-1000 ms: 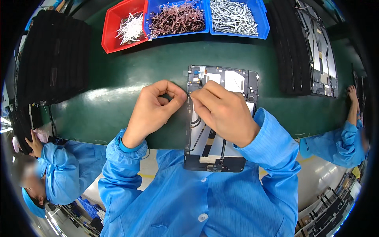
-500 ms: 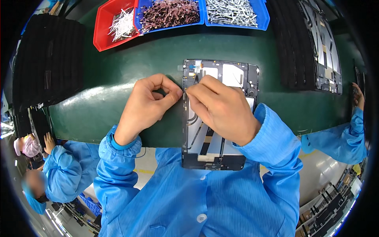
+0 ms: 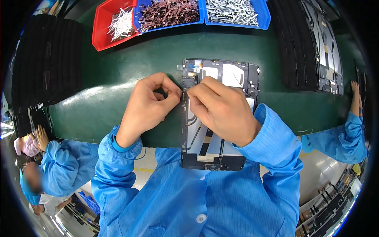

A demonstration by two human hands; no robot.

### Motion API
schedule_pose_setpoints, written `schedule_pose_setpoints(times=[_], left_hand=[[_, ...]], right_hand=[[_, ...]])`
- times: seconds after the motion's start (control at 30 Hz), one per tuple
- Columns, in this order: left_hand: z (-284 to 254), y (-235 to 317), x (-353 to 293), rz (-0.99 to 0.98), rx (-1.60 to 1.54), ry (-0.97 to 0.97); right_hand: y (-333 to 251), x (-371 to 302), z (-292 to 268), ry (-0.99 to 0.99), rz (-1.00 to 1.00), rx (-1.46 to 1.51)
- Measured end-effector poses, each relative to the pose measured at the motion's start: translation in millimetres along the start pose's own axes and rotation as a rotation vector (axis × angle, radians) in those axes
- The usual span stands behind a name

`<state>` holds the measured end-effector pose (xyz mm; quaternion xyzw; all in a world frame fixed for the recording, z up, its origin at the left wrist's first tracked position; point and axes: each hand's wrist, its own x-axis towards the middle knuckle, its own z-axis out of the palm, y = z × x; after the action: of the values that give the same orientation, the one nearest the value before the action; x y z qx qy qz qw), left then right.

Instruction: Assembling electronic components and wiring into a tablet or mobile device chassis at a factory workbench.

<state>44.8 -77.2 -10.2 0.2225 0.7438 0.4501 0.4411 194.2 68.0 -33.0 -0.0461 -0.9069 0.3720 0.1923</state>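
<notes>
In front of me an opened tablet lies on the green table, its flat cables, white panels and black frame exposed. Its lower end reaches past the table's front edge, close to my body. My left hand is at the tablet's upper left edge, thumb and forefinger pinched together at the rim. What they pinch, if anything, is too small to make out. Over the upper left part of the tablet, my right hand is closed, fingertips together close to the left ones. Its fingers hide whatever lies beneath them.
At the back stand a red bin of white strips, a blue bin of brownish small parts and another blue bin of silvery strips. Black trays are stacked left; more, holding an opened tablet, stand right. Co-workers sit on both sides.
My hands have barely moved and stay pinched at the tablet's left edge. The co-workers at left and right have shifted their hands and arms.
</notes>
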Motion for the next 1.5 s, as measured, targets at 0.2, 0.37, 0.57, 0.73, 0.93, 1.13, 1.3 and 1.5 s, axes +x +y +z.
schedule_pose_setpoints(times=[0.2, 0.37, 0.57, 0.73, 0.93, 1.13, 1.3, 1.5], left_hand=[[0.9, 4.4, -1.6, -0.021, -0.028, -0.012], [2.4, 13.1, -1.2, -0.047, 0.022, -0.007], [0.2, 12.7, 7.7, 0.035, 0.041, -0.048], [3.9, 1.1, 10.5, 0.049, 0.039, -0.035], [-2.1, 7.4, -0.4, 0.040, -0.002, -0.059], [-3.1, 2.3, -2.6, 0.053, -0.075, 0.024], [-5.0, -2.4, -1.5, 0.077, -0.109, 0.028], [-6.0, -7.6, -4.9, 0.132, -0.162, 0.061]], right_hand=[[-2.4, -2.8, -3.2, 0.068, 0.141, 0.100], [-1.3, -0.4, -8.1, 0.037, 0.221, 0.079], [-4.0, 9.5, -14.1, 0.051, 0.197, 0.039], [7.9, 44.7, -51.7, 0.149, 0.305, 0.027], [41.6, 89.4, -84.6, 0.279, 0.027, -0.431], [76.0, 115.4, -79.9, 0.029, -0.040, -0.714], [74.7, 117.6, -81.6, 0.007, 0.047, -0.638], [29.2, 97.3, -81.2, 0.217, 0.193, 0.021]])
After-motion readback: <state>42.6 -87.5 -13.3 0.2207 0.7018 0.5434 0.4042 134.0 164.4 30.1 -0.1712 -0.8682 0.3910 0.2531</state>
